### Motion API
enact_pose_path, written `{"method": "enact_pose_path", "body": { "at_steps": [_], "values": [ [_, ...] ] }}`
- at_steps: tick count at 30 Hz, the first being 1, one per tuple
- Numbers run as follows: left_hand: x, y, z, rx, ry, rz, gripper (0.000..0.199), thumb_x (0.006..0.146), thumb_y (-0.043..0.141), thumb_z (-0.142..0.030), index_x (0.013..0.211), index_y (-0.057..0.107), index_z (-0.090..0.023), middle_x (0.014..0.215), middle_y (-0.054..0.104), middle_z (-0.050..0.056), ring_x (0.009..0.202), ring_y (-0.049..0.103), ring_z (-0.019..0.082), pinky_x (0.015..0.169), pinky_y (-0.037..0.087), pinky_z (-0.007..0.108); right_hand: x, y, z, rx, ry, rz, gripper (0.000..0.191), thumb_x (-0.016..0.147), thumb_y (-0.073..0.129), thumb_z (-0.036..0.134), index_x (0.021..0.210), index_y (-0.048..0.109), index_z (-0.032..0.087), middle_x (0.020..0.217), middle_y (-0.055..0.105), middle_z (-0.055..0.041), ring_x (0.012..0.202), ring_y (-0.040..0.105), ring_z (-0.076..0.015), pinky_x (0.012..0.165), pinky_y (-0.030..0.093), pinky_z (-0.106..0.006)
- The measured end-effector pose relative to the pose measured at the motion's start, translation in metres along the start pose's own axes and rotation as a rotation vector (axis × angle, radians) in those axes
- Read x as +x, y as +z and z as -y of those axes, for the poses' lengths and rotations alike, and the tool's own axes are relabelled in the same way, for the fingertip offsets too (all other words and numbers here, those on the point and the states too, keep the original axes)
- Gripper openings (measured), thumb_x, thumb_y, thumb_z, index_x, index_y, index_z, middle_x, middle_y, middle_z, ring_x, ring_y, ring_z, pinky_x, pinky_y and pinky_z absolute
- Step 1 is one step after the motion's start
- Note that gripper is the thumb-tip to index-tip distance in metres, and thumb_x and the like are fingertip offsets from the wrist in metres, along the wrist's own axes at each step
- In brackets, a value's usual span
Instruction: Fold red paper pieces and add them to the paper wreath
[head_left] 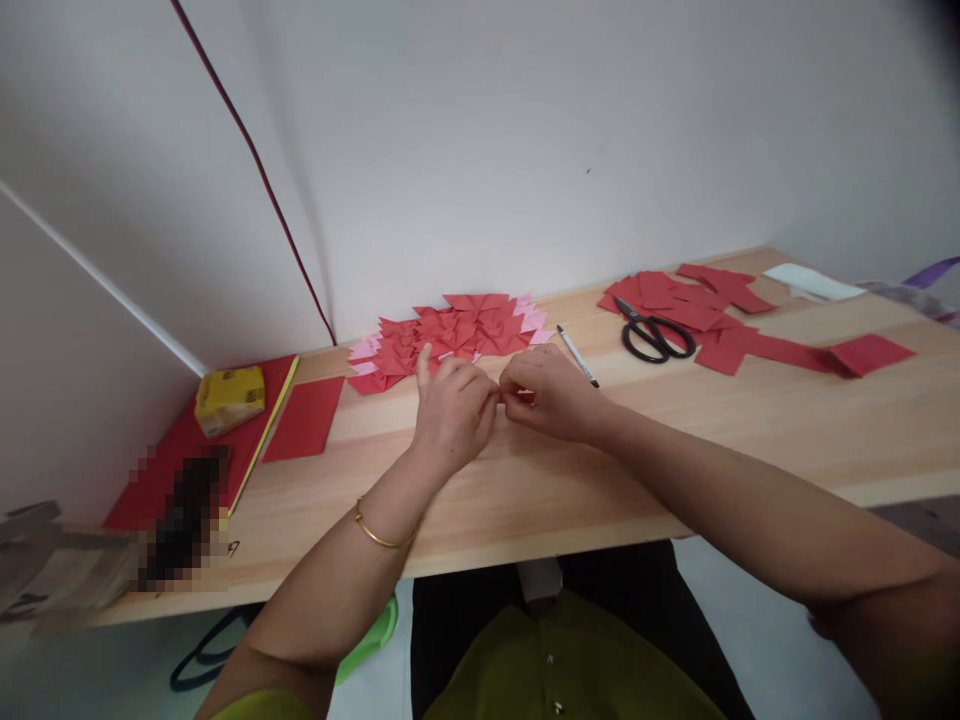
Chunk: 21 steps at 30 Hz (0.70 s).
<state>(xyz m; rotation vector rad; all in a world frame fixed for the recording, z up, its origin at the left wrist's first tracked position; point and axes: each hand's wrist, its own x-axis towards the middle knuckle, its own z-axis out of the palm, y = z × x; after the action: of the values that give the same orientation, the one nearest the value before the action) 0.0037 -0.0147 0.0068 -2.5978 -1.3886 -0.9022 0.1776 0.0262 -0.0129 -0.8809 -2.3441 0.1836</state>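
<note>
Both of my hands meet over the middle of the wooden table. Between their fingertips is a small piece of red paper, mostly hidden by the fingers. My left hand pinches its left end, with one finger raised. My right hand has its fingers curled round the right part of the paper. Just beyond the hands lies a pile of folded red paper pieces, with folded pink paper pieces at its ends. A white pen with a dark tip rests close to my right hand.
Black-handled scissors lie against loose red paper rectangles at the right. At the left are a flat red sheet, a yellow packet on a larger red item, and a blurred dark object. A wall stands behind the table.
</note>
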Motion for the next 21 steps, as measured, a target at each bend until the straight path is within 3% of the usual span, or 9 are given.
{"method": "enact_pose_path", "body": {
  "at_steps": [5,10,13,15,16,18,21],
  "values": [
    [0.001,0.0,-0.003,0.017,-0.022,0.014,0.018,0.084,0.046,-0.018,0.078,0.062,-0.022,0.082,0.064,0.003,0.092,0.054,0.021,0.111,0.003,0.054,0.002,-0.005,0.001,0.107,0.032,-0.004,0.006,0.065,0.053,0.013,0.061,0.055,0.016,0.056,0.055,0.0016,0.054,0.045,-0.0102,0.062,0.03,-0.025],
    [0.001,0.0,0.004,-0.067,-0.141,0.009,0.014,0.084,0.049,-0.022,0.076,0.06,-0.022,0.082,0.065,0.002,0.09,0.056,0.019,0.11,0.009,0.049,0.0,-0.017,-0.01,0.266,0.196,-0.031,0.012,0.066,0.054,0.013,0.07,0.065,0.016,0.06,0.059,0.0009,0.055,0.048,-0.01,0.056,0.033,-0.023],
    [0.0,0.002,0.016,-0.262,-0.342,-0.06,0.013,0.082,0.053,-0.026,0.073,0.06,-0.02,0.08,0.065,0.002,0.083,0.056,0.018,0.104,0.024,0.045,0.0,-0.026,-0.02,0.385,0.367,-0.153,0.011,0.068,0.056,0.017,0.074,0.065,0.016,0.068,0.062,-0.001,0.061,0.051,-0.0113,0.059,0.037,-0.023],
    [0.001,0.005,0.021,-0.529,-0.498,-0.111,0.015,0.081,0.055,-0.03,0.073,0.059,-0.018,0.074,0.062,0.001,0.072,0.054,0.015,0.086,0.04,0.035,0.001,-0.028,-0.024,0.546,0.46,-0.238,0.014,0.072,0.06,0.025,0.082,0.065,0.016,0.075,0.063,-0.0021,0.066,0.054,-0.0124,0.062,0.04,-0.025],
    [0.002,0.006,0.022,-0.663,-0.557,-0.134,0.017,0.08,0.056,-0.032,0.072,0.058,-0.017,0.07,0.06,0.001,0.067,0.052,0.014,0.076,0.042,0.03,0.002,-0.027,-0.024,0.653,0.489,-0.241,0.018,0.073,0.062,0.03,0.086,0.064,0.017,0.077,0.064,-0.0023,0.068,0.055,-0.0129,0.064,0.042,-0.025],
    [0.003,0.008,0.019,-0.857,-0.623,-0.169,0.02,0.078,0.058,-0.034,0.071,0.057,-0.016,0.065,0.056,-0.001,0.061,0.048,0.011,0.064,0.039,0.025,0.003,-0.021,-0.019,0.865,0.51,-0.156,0.027,0.071,0.067,0.037,0.091,0.063,0.018,0.079,0.065,-0.0023,0.071,0.058,-0.014,0.067,0.045,-0.028],
    [0.003,0.012,0.008,-0.971,-0.629,-0.177,0.021,0.078,0.06,-0.035,0.072,0.058,-0.016,0.064,0.057,-0.001,0.059,0.049,0.01,0.062,0.04,0.023,0.004,-0.004,-0.005,1.024,0.46,-0.005,0.033,0.067,0.072,0.04,0.09,0.064,0.017,0.084,0.066,-0.0042,0.079,0.06,-0.0174,0.073,0.047,-0.031]
  ]
}}
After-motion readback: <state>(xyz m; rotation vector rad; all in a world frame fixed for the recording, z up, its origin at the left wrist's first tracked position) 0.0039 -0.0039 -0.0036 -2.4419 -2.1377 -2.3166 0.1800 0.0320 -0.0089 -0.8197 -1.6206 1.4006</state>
